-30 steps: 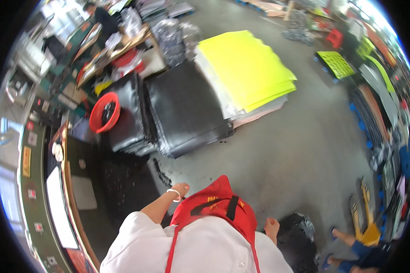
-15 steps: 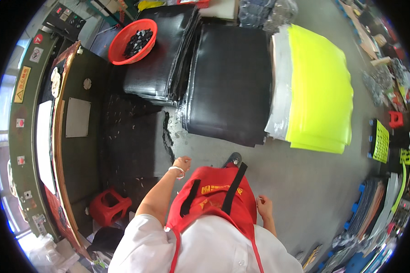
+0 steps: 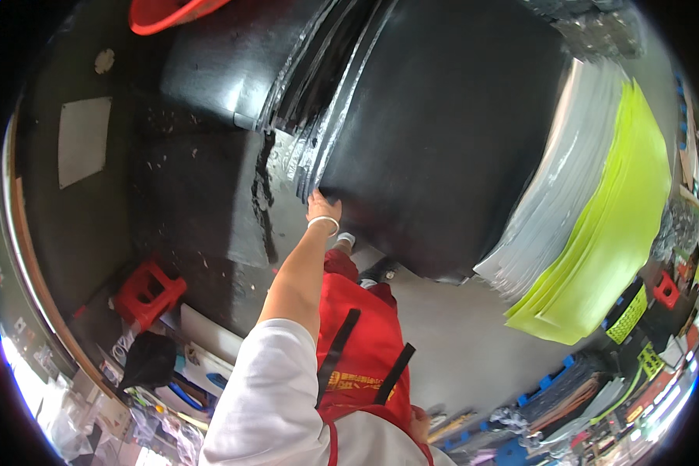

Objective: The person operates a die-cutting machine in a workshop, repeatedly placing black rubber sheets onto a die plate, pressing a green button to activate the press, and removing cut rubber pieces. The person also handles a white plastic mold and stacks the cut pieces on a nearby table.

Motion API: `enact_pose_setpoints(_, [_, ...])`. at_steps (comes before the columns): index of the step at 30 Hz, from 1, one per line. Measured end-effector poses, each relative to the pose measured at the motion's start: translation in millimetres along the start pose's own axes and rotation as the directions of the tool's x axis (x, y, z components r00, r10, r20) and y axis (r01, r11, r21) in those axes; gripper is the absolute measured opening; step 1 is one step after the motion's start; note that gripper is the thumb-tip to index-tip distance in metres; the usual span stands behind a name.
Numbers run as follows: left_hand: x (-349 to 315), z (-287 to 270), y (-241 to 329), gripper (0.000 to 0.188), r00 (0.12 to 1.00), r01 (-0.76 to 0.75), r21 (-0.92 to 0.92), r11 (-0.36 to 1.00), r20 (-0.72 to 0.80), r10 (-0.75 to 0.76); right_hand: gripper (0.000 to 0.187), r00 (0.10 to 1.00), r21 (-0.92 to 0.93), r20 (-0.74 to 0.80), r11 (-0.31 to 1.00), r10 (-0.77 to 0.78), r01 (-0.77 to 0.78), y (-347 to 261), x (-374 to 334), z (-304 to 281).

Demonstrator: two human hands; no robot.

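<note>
My left hand (image 3: 323, 210), with a white bracelet on its wrist, is at the near left corner of a stack of large black sheets (image 3: 443, 147). Its fingers and thumb close around the corner of the upper black sheet; how many layers they hold is hidden. My right hand (image 3: 419, 424) hangs low beside my red apron (image 3: 361, 353), mostly covered, and its fingers cannot be made out. Grey-white sheets (image 3: 547, 186) lie against the right side of the black stack, with bright yellow-green sheets (image 3: 610, 241) beyond them.
Another black stack (image 3: 225, 70) stands at the upper left, under a red basin (image 3: 171, 12). A red stool (image 3: 149, 295) is by the dark machine panel on the left. A torn black strip (image 3: 262, 194) lies on the floor. Racked sheets (image 3: 567, 400) line the lower right.
My left hand has moved forward to the black stack's corner and taken hold of it. The view has turned and come closer to the stacks. My right hand has slipped mostly behind the apron.
</note>
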State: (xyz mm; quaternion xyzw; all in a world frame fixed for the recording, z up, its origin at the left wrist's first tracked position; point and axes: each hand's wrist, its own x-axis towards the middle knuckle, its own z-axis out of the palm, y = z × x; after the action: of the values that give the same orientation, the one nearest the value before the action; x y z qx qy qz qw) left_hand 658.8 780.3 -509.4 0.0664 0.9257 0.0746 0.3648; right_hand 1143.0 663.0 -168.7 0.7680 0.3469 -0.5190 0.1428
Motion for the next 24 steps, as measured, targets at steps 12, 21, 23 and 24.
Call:
enact_pose_setpoints(12, [28.3, -35.3, -7.4, 0.064, 0.994, 0.009, -0.059, 0.998, 0.112, -0.002, 0.024, 0.988, 0.228, 0.072, 0.967, -0.136, 0.117, -180.1, 20.5, -12.1])
enact_pose_setpoints(21, [-72.5, -46.3, 78.8, 0.033, 0.975, -0.220, 0.167, 0.961, 0.039, 0.217, 0.021, 0.859, -0.298, 0.323, 0.818, -0.398, 0.491, -235.9, 104.5, -59.8])
enact_pose_setpoints(23, [-142.2, -56.8, 129.1, 0.028, 0.933, -0.329, 0.288, 0.899, -0.046, 0.356, 0.021, 0.789, -0.368, 0.302, 0.698, -0.535, 0.615, -267.7, 125.0, -75.9])
enact_pose_setpoints(24, [-182.0, -63.2, 156.2, 0.026, 0.884, -0.446, 0.262, 0.856, -0.023, 0.467, 0.021, 0.779, -0.482, 0.239, 0.626, -0.580, 0.613, -290.2, 133.2, -85.1])
